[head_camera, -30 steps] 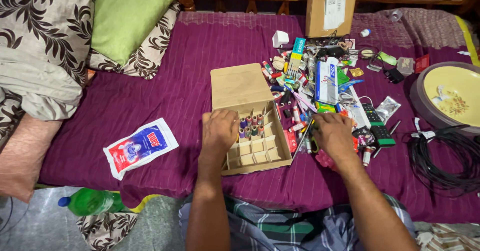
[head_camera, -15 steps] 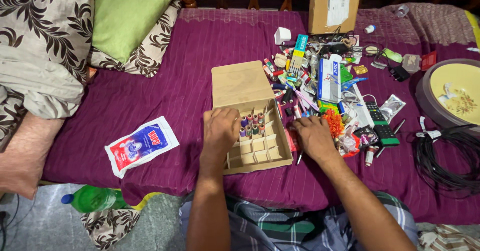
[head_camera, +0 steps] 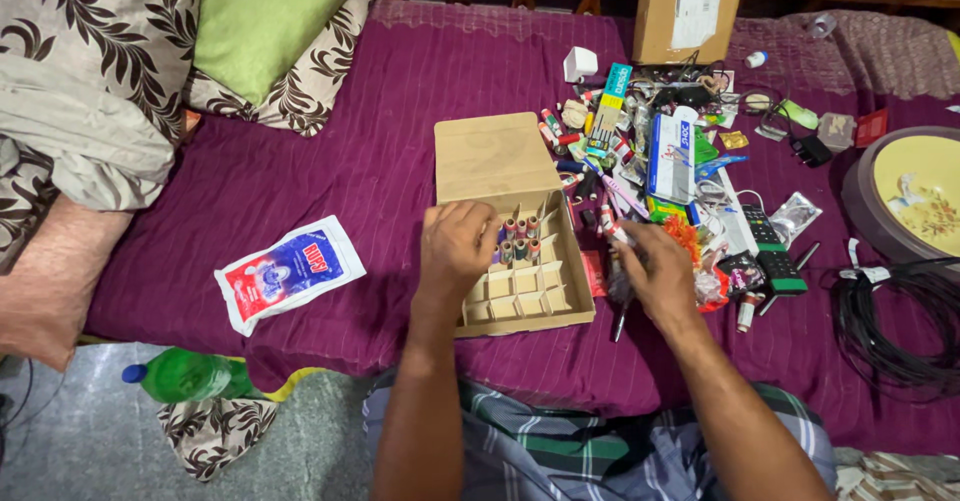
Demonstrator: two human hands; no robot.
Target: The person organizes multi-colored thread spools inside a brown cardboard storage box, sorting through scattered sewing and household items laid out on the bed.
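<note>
I sit at a bed spread with a purple cover (head_camera: 330,171), a tan divided box (head_camera: 520,261) open in front of me and a heap of small clutter (head_camera: 660,151) to its right. My left hand (head_camera: 455,246) rests on the box's left edge, fingers curled over the compartments beside the thread spools (head_camera: 518,239) standing in the upper cells; I cannot tell whether it pinches anything. My right hand (head_camera: 655,276) has drawn in from the pile over the last second and now sits just beside the box's right wall, fingers closed around a small red-and-white tube (head_camera: 612,225). So a piece has left the pile and is near the empty cells, not yet in one.
</note>
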